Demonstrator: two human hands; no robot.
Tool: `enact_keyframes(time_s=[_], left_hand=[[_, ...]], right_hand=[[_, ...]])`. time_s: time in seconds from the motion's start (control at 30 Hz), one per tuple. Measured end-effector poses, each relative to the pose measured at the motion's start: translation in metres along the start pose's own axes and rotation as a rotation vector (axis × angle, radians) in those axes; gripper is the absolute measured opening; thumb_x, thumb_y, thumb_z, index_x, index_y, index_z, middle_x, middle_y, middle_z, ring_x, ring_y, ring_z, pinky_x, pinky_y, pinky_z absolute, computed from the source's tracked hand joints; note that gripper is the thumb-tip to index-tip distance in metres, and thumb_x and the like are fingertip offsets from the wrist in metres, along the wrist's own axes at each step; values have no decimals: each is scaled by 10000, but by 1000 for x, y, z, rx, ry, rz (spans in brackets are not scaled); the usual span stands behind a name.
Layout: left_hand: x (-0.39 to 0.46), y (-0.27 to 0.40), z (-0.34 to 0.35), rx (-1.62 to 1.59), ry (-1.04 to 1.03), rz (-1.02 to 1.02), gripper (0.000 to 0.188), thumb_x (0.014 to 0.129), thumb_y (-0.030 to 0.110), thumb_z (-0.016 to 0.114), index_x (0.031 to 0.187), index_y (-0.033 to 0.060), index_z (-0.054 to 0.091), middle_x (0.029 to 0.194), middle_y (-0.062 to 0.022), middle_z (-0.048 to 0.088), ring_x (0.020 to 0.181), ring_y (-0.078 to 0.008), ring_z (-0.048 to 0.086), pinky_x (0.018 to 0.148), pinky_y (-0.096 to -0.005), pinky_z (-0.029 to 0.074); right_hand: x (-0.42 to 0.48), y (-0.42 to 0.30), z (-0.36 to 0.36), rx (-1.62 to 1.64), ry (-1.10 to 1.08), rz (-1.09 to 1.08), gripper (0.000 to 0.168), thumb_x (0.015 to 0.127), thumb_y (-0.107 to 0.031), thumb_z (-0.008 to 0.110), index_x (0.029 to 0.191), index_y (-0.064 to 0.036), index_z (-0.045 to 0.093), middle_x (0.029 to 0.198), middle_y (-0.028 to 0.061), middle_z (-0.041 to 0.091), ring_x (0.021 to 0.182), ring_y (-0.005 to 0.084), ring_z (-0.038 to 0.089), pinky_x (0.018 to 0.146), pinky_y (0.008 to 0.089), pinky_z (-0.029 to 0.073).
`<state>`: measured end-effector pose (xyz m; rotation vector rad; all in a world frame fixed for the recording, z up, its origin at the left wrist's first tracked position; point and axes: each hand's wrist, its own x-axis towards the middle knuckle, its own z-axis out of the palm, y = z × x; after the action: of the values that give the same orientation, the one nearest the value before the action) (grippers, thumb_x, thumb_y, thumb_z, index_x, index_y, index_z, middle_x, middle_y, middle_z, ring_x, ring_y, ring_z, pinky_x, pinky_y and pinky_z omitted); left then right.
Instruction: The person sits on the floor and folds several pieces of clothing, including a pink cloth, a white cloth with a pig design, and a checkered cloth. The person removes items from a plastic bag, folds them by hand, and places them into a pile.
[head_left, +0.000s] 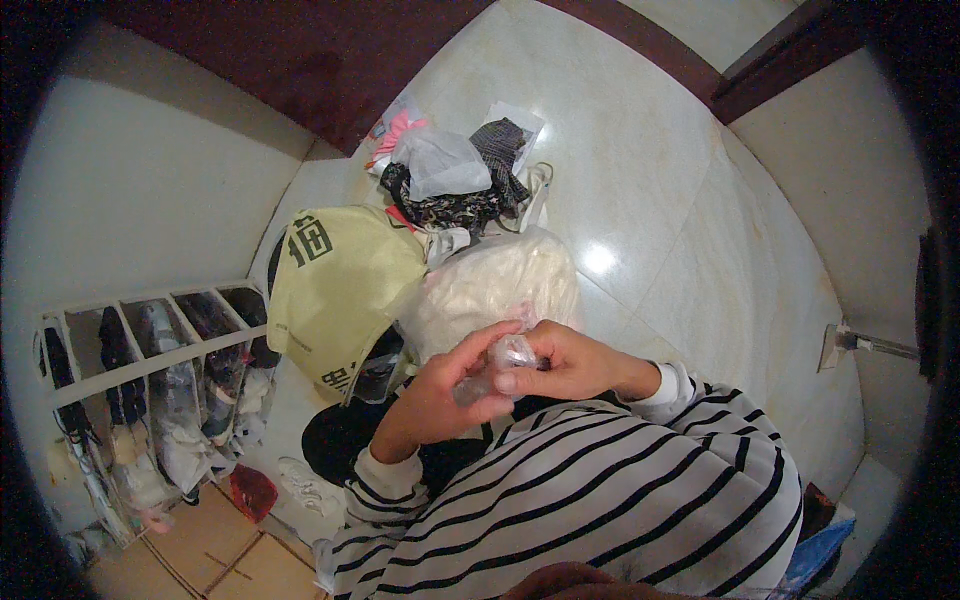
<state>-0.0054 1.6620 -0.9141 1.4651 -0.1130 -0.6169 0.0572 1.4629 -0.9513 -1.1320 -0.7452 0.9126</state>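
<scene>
Both hands meet in front of the striped top, around a small bundle of clear plastic (516, 351). My left hand (442, 390) cups its near left side, fingers curled. From the right, my right hand (566, 360) pinches the plastic between thumb and fingers. What is inside the bundle cannot be made out. Just beyond the hands lies a large translucent plastic bag (502, 285) filled with cream-coloured soft material. A pale yellow bag (352, 270) bearing dark characters stands to its left.
Clothes, including a dark patterned cloth (450, 210) under a white plastic bag (442, 161), lie on the marble-look floor. A white divided rack (150, 367) stands left, holding bagged items. Near it are a red item (253, 493) and a white shoe (307, 484). A blue bag (821, 551) is lower right.
</scene>
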Motion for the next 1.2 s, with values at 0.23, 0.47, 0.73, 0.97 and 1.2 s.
enact_keyframes(time_s=[0.23, 0.47, 0.73, 0.97, 1.2], left_hand=[[-3, -56, 6, 479, 175, 148, 424, 812, 63, 636, 1226, 29, 552, 977, -171, 646, 856, -291, 642, 744, -318, 496], [-58, -61, -5, 77, 381, -115, 278, 811, 43, 595, 1079, -31, 581, 876, -165, 649, 756, -279, 642, 677, -328, 484], [-46, -70, 1, 223, 107, -61, 298, 805, 46, 608, 1095, -13, 571, 948, -154, 662, 853, -317, 648, 758, -358, 484], [-25, -65, 24, 226, -80, -123, 348, 912, 145, 530, 1237, 19, 522, 1101, -183, 631, 1002, -316, 616, 893, -346, 452], [-34, -81, 22, 197, -113, -63, 369, 923, 173, 511, 1254, 8, 511, 1146, -220, 595, 1031, -354, 583, 922, -375, 440]], right_hand=[[-8, -34, -8, -70, -204, 92, 228, 913, -191, 624, 1076, -31, 628, 774, 47, 606, 692, 110, 544, 638, 260, 423], [-26, 1, -120, 19, -144, 43, 329, 900, -311, 624, 935, 9, 695, 1023, 172, 674, 996, 259, 630, 892, 374, 479], [51, 248, -264, -346, 773, 575, 809, 690, -277, 805, 1368, -69, 416, 1209, 165, 584, 961, 214, 618, 832, 357, 496], [102, 336, -254, -869, 867, 374, 935, 615, -91, 768, 1429, -62, 307, 1283, 247, 523, 1153, 405, 526, 985, 413, 417], [116, 341, -277, -907, 873, 449, 288, 825, -228, 565, 1007, -30, 668, 942, 241, 658, 878, 405, 641, 778, 442, 509]])
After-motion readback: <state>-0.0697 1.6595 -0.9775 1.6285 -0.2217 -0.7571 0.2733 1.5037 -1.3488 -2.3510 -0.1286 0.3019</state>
